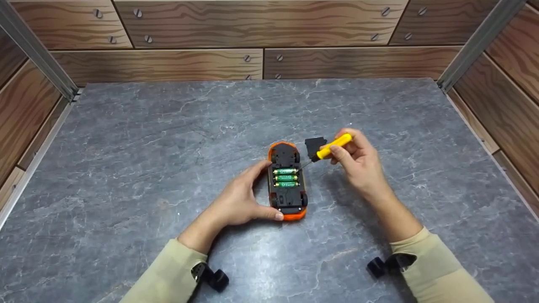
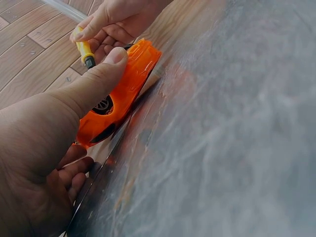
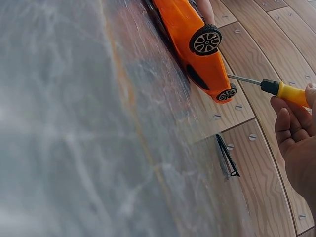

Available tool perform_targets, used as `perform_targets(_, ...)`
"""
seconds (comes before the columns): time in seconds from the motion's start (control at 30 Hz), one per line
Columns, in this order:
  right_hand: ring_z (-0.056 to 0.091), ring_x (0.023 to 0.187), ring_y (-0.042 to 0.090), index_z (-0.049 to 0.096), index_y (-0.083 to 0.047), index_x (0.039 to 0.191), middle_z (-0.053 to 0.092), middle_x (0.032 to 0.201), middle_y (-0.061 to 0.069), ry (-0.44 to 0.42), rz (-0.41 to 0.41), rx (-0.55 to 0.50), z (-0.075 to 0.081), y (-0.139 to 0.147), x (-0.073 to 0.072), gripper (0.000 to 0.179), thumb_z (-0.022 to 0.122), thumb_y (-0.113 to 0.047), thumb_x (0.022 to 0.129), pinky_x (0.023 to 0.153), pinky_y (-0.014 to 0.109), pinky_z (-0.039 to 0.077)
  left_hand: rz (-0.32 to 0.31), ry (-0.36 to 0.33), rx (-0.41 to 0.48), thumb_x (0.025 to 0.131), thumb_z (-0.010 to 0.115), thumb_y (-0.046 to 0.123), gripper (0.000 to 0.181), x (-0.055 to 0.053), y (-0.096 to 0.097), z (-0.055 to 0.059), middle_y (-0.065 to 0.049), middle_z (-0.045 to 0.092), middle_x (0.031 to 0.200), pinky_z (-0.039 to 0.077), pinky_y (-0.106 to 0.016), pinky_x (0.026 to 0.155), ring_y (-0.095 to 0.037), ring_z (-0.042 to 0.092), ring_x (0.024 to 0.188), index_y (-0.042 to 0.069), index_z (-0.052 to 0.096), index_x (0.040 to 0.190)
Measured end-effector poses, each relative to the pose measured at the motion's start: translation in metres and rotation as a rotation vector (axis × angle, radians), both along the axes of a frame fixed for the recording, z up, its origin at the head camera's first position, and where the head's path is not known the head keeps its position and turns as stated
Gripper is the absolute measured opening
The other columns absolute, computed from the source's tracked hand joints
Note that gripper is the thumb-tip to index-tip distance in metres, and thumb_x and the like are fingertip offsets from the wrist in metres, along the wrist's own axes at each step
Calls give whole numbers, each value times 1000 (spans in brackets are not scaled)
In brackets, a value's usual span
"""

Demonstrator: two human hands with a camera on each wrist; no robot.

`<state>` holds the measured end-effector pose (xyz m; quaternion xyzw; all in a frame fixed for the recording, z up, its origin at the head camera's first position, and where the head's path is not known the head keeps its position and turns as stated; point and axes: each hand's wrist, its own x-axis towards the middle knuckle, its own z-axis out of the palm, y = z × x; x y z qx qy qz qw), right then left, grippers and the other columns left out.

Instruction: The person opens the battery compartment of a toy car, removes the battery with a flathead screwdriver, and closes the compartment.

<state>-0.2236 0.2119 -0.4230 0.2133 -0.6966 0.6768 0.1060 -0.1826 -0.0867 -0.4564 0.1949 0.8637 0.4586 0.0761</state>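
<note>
An orange toy car lies upside down on the table, black underside up. Three green batteries sit side by side in its uncovered battery compartment. My left hand grips the car from the left, thumb at the near end and fingers along the far left side. Between thumb and fingers, my right hand holds a yellow-handled screwdriver. Its thin shaft slants down to the right end of the batteries; whether the tip touches one is too small to tell. In the right wrist view, the screwdriver's shaft passes behind the car's edge.
A black battery cover lies on the table just right of the car's far end, partly behind the screwdriver and right hand. Wood-patterned panels and metal posts bound the grey marbled table. Small black cameras are strapped to both wrists.
</note>
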Motion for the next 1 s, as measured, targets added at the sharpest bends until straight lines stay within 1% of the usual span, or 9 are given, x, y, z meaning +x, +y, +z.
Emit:
perform_targets(0.23,73,82,19,50,16,118,78,101,15,12,-6,-9,-2,1,-2,22,63,8,102,69,26,59,5,-5,4,56,102,56,130,0,0,-1,-3,45,164,28,-46,126,-22,41,150,26,38,164)
perform_targets(0.47,72,83,19,52,15,117,77,100,13,8,-18,-16,-3,0,-3,20,63,9,101,69,25,59,5,5,16,56,103,54,126,0,0,-1,0,51,158,30,-41,125,-18,44,147,26,41,162)
perform_targets(0.63,73,83,19,51,17,116,77,100,14,22,-17,-27,-4,0,-4,21,63,10,100,70,25,59,6,-1,15,55,103,55,128,0,0,-1,-1,49,161,29,-43,126,-19,42,148,26,40,162)
perform_targets(0.73,73,83,19,53,16,115,78,100,14,20,-24,-33,-4,0,-4,20,64,10,100,70,25,59,4,0,16,55,103,56,128,0,0,-1,-2,48,161,29,-44,126,-20,42,149,26,39,163)
perform_targets(0.87,73,83,19,54,14,115,78,100,13,17,-27,-40,-6,1,-4,18,63,10,100,70,25,60,3,-1,14,55,103,56,129,0,0,0,-1,48,162,28,-43,126,-19,41,149,26,39,163)
perform_targets(1.0,74,84,19,53,15,116,77,99,14,18,-19,-49,-6,2,-4,19,63,10,100,70,25,60,-1,3,12,55,103,55,128,0,0,0,0,48,162,28,-42,126,-19,41,149,26,39,163)
